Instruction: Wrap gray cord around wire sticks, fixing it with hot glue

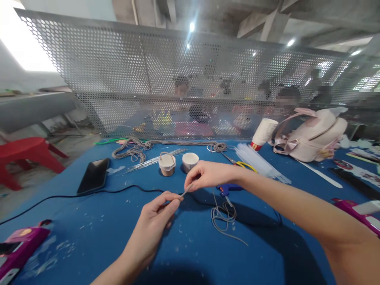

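Grey cord, place: we see a short length of grey cord (186, 191) stretched between the two hands, above the blue tabletop (118, 237), in front of two small cups.
Grey cord, long axis: slanting; we read it running from the near left up to the far right, nearly straight over the span we can see.
Grey cord, ends: one points into the left fingers, the other into the right; both tips are covered, so we cannot tell how far they go.
Left hand (152, 219): thumb and forefinger pinched narrow on the cord's nearer end.
Right hand (208, 174): reaching in from the right, fingers bent downward, pinched on the farther end.
Loose cord (221, 215): a tangle on the tabletop, right of the hands, one tail trailing toward us and rightward; we cannot tell whether it joins the held piece.
Blue glue gun (225, 190): just beyond that tangle, partly behind the right forearm.
Small cups: left one (167, 164) with a thin handle arched over its top; right one (190, 159) just beside it, near the right hand.
Black cable (118, 191): crossing the tabletop beyond the left hand.
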A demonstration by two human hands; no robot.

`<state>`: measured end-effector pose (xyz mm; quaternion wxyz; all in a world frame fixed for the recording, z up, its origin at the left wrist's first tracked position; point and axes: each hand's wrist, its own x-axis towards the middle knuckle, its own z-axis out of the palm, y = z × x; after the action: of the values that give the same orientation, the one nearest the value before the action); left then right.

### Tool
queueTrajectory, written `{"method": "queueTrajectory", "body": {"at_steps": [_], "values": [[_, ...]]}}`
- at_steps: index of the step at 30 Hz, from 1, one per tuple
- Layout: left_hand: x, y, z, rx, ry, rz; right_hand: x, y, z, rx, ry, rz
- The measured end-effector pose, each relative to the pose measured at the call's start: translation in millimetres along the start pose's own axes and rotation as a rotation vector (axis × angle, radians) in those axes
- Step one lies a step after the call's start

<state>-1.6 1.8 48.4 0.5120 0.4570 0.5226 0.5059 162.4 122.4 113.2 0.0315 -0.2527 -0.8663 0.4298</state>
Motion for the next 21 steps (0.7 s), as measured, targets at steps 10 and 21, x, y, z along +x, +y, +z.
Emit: {"method": "queueTrajectory", "body": {"at_steps": [10,21], "values": [[-1.2,1.4,5.2,0.050,0.168,0.034,-29.3,-18.6,34.0,-0.384,0.321,-0.122],[-4.3,7.1,3.9,0.428,0.129,0.338,-21.1,-60.0,16.9,-1.010,0.217,-0.277]]}}
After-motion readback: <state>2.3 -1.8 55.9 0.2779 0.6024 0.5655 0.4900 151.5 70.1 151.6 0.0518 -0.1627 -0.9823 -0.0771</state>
